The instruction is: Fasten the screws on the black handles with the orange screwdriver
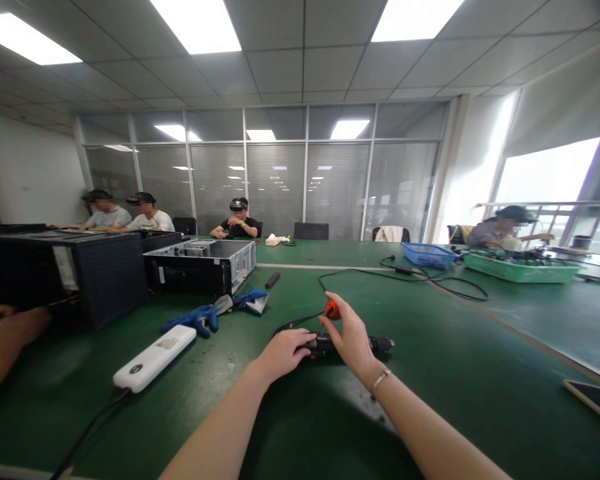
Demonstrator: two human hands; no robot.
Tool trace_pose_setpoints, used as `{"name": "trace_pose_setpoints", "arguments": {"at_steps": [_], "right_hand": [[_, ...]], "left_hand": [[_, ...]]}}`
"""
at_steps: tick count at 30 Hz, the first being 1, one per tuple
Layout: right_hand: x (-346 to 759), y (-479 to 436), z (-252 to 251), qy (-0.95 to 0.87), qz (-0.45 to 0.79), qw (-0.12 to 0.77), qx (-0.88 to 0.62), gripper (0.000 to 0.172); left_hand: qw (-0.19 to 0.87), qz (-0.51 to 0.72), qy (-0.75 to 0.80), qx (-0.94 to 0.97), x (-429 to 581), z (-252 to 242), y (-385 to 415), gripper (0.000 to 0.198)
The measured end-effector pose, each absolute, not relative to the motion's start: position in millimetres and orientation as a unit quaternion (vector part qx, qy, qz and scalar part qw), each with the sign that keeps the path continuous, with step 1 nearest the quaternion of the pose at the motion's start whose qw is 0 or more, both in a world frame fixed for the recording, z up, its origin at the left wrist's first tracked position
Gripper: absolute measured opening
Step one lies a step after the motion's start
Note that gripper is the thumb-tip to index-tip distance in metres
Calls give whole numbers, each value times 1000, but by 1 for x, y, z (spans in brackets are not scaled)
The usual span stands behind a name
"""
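A black corded tool [380, 345] lies on the green table [460, 373] in front of me, with an orange part [331, 310] at its far side. My left hand [283, 351] grips the tool's left end, fingers curled onto it. My right hand [351, 335] arches over the tool's middle, fingers bent down round it and its fingertips by the orange part. The middle of the tool is hidden under both hands. Its black cable [293, 325] runs off to the left rear.
A white oblong device [155, 357] and blue gloves [205, 319] lie left of my hands. Behind them stand an open computer case [200, 265] and a black case [65, 273]. Another person's hands [10, 323] rest far left. A blue basket [429, 255], green tray [520, 270] and phone [595, 400] sit right.
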State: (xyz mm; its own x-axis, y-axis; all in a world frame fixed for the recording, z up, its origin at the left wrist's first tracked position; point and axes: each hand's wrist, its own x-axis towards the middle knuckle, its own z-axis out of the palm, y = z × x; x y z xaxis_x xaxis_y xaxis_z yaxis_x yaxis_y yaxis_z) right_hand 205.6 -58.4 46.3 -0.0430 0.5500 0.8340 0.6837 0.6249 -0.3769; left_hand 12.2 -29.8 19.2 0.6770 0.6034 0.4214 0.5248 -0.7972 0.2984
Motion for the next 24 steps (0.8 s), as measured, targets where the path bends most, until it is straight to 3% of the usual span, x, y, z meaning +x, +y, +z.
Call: {"name": "trace_pose_setpoints", "arguments": {"at_steps": [6,14,24], "right_hand": [[202,-57,43,-726,-30,558,-401,55],[204,-61,47,-722,-75,545,-420,44],[208,-59,45,-724,-39,536,-433,56]], "left_hand": [[75,261,316,909,12,18,-30,40],[110,261,352,892,9,26,-33,42],[211,263,417,844,0,19,-16,38]]}}
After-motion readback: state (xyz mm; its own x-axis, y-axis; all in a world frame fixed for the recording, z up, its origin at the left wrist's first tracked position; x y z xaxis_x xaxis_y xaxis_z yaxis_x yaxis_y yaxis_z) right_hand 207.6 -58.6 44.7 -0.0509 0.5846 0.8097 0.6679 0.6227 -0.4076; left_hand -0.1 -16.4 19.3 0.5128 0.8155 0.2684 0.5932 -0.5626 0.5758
